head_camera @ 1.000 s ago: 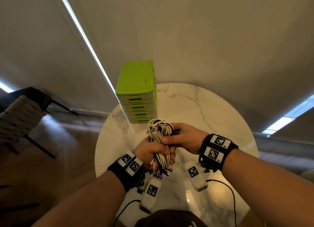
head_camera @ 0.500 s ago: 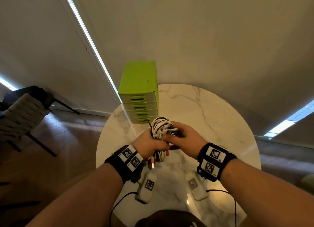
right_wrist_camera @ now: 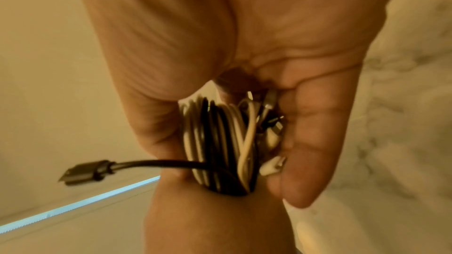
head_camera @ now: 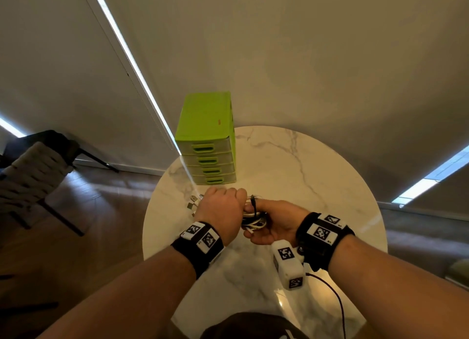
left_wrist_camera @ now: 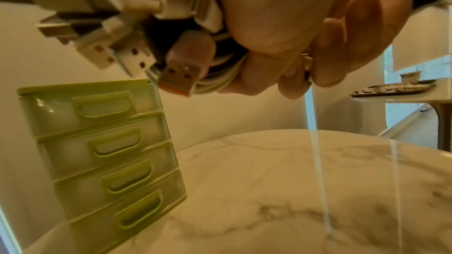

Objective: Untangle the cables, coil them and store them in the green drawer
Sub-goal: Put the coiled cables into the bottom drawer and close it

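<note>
Left hand [head_camera: 221,213]: knuckles up, fingers curled tight round one side of the cable bundle [head_camera: 253,220]; held above the table [head_camera: 291,166], in front of the drawer unit. In the left wrist view the fist [left_wrist_camera: 288,26] closes over white cable loops, and a cluster of USB plugs [left_wrist_camera: 117,45] fans out past it: several white, one with an orange-lined metal end [left_wrist_camera: 176,76]. In the head view those plug ends [head_camera: 194,202] stick out on the far left of the hand.

Right hand [head_camera: 272,223]: palm turned up and inward, touching the left hand; thumb and fingers wrapped round the other side of the same bundle. In the right wrist view the hand [right_wrist_camera: 269,36] pinches a coil of black and white strands [right_wrist_camera: 220,146] between the thumb and the fingers [right_wrist_camera: 315,142]; small connector tips are tucked against the fingers. One black cable end with a slim plug [right_wrist_camera: 83,173] projects free to the side.

Cable bundle: coiled, off the table, held between both hands.

Green drawer unit [head_camera: 206,120]: four stacked drawers with green handles [head_camera: 203,149], all closed; stands at the far left part of the table, just beyond the hands.

Table: round, white marble with grey veins.

Both wrists: black bands with square printed markers [head_camera: 321,233].

Chair [head_camera: 33,171]: on the wooden floor, well to the left.
</note>
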Available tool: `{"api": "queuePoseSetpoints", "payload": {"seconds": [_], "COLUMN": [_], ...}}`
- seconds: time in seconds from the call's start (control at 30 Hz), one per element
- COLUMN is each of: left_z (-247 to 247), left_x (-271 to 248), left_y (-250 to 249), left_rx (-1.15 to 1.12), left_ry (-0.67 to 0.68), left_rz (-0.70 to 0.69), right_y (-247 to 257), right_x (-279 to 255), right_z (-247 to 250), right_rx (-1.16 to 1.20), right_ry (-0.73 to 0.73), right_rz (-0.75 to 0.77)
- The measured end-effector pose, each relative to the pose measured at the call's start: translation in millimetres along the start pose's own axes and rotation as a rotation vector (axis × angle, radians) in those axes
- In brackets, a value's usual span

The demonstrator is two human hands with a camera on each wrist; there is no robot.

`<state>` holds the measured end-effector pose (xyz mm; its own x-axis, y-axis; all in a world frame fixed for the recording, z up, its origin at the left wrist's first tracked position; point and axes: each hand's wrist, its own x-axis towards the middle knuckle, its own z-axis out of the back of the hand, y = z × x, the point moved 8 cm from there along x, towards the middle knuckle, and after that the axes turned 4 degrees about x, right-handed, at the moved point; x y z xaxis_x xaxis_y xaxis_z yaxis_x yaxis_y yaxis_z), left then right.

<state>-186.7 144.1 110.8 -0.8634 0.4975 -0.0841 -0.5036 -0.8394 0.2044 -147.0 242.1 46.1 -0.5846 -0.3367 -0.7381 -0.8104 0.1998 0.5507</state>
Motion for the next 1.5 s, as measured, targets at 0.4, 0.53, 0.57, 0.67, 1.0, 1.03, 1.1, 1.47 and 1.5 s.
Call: {"api": "queuePoseSetpoints", "payload": {"seconds": [0.4,0.53,0.57,0.67,1.0,1.03,1.1,1.47,1.5], "left_z": [2.3,-4.8,-7.3,-16.0,-29.9,-29.4,-27.4,-17.2,-16.1], "left_x": [1.4,4.1,3.7,0.2,0.0,1.3,4.1,-1.2,-1.2], "left_y": [-9.9,-7.7,-7.5,-3.3,7.3,9.7,17.2,3.3,2.0], "left_rx": [0.083,0.054,0.016,-0.166,-0.445,-0.443,-0.442,-0.243,-0.221], "left_ry": [-0.013,0.069,0.090,0.178,0.277,0.260,0.221,0.057,0.047], "left_rz": [-0.100,-0.122,-0.119,-0.089,0.034,0.067,0.144,0.145,0.128], "right_y": [-3.8,-7.6,-7.4,-6.2,2.9,3.2,2.7,8.1,7.4], "right_x": [3.9,6.1,6.2,3.7,0.8,1.0,0.9,6.9,5.8], "right_z": [-1.1,2.2,2.7,1.3,3.2,5.2,12.0,12.2,13.5], "right_rx": [0.111,0.075,0.037,-0.057,-0.127,-0.026,0.245,-0.059,-0.051], "right_ry": [0.124,0.130,0.119,0.117,0.061,0.057,0.111,0.007,0.032], "right_rz": [0.035,0.133,0.165,0.233,0.359,0.345,0.321,0.231,0.207]}}
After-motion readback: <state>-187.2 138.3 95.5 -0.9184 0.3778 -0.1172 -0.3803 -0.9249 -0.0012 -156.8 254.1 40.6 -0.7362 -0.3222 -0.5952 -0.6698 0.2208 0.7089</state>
